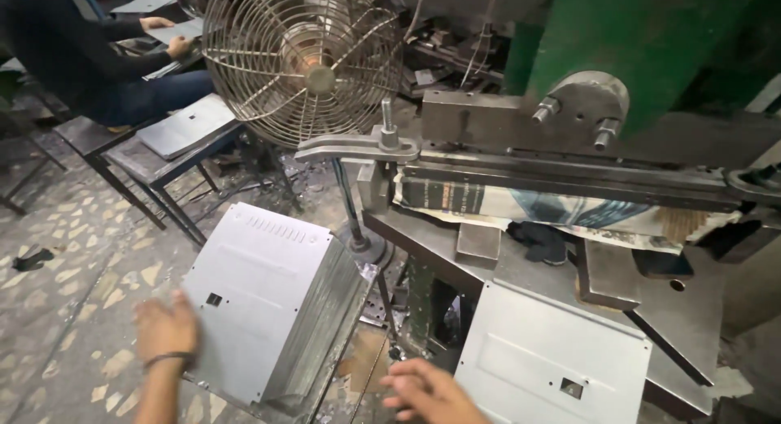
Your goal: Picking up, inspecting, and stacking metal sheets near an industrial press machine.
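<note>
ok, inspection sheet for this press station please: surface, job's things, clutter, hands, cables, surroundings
Surface: steel press table, worn, with a printed paper sheet tucked under the rail.
Job's things: stack of grey metal panels on the left; single panel on the table.
Clutter: dark rag, steel block.
Hands: left hand flat on the stack's edge; right hand open beside the single panel.
Cables: nothing seen.
Surroundings: wire-guard fan, green machine body, seated co-worker handling panels, speckled floor.
</note>
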